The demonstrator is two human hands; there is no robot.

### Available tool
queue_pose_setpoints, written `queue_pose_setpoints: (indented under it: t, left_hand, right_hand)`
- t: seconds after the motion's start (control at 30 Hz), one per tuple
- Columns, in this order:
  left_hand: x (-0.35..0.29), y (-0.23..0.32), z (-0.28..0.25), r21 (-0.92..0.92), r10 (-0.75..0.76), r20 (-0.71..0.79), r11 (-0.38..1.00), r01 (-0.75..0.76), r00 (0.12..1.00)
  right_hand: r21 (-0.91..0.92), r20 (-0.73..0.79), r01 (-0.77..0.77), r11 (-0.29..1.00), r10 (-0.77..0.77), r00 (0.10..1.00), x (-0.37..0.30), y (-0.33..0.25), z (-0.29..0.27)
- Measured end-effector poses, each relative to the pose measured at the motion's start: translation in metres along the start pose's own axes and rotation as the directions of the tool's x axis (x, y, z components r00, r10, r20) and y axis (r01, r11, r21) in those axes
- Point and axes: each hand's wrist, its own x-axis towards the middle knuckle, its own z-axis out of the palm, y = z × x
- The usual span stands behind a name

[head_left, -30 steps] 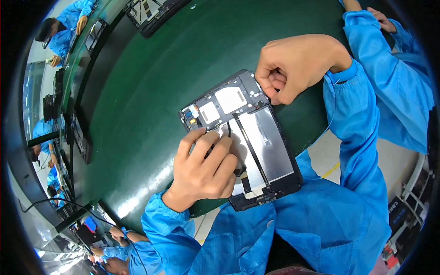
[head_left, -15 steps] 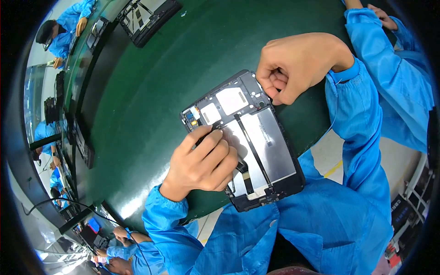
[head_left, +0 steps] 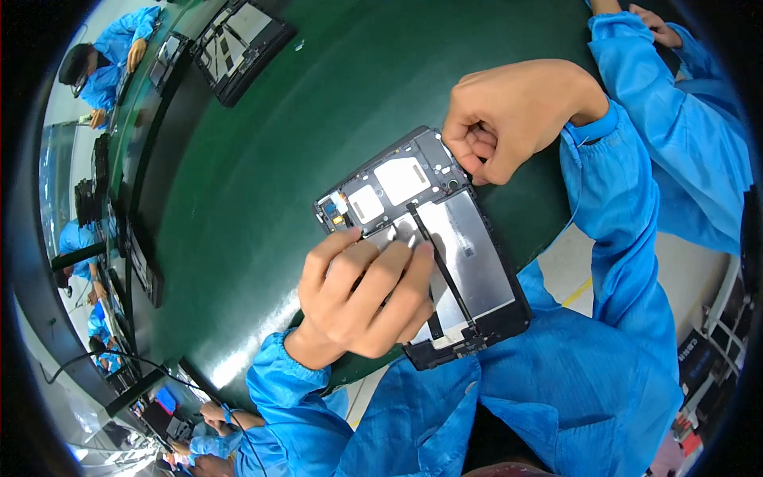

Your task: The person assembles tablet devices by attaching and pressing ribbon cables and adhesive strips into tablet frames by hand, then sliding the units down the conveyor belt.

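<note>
Silver panelling [head_left: 479,266] now lies under the left hand [head_left: 366,298], its fingers fanned farther right than a moment ago, so work there seems ongoing; their grip is hidden. The right hand [head_left: 520,119] bunches its fingers, hold unclear, against the black-framed device [head_left: 457,228], slanting mid-frame, white patches [head_left: 402,180] toward its top.

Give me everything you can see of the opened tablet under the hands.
The tablet has a dark frame, exposed insides and a shiny, metal-looking silver panel crossed by a black strip. Two white patches sit above the panel. It lies slanted over the green table, lower end past the edge. The left hand covers part of its left side; the right hand is at its upper right corner, grip unclear.
</note>
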Motion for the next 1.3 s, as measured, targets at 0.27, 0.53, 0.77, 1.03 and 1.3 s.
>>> queue_pose_setpoints:
  t: [0.27,0.53,0.77,1.03,1.3]
  left_hand:
    - [0.007,0.018,0.029,0.012,-0.198,0.118,0.980,0.198,0.973]
    - [-0.006,0.016,0.028,0.077,-0.108,0.049,0.992,0.104,0.993]
    - [-0.008,0.010,0.025,-0.042,-0.083,0.073,0.995,0.086,0.994]
    - [-0.019,0.006,0.024,-0.248,0.041,0.104,0.969,-0.014,0.994]
    - [-0.024,0.003,0.024,-0.363,0.023,0.124,0.931,0.024,0.992]
  right_hand:
    - [-0.003,0.012,-0.019,1.000,0.019,1.000,0.002,0.000,-0.001]
    - [-0.004,0.006,-0.026,1.000,0.026,1.000,0.001,-0.001,-0.003]
    - [-0.015,-0.010,-0.039,0.999,0.039,0.999,0.001,-0.001,-0.001]
    - [-0.024,-0.026,-0.034,0.999,0.033,0.999,0.002,0.001,0.000]
    - [-0.025,-0.015,-0.013,1.000,0.013,1.000,0.002,0.001,-0.001]
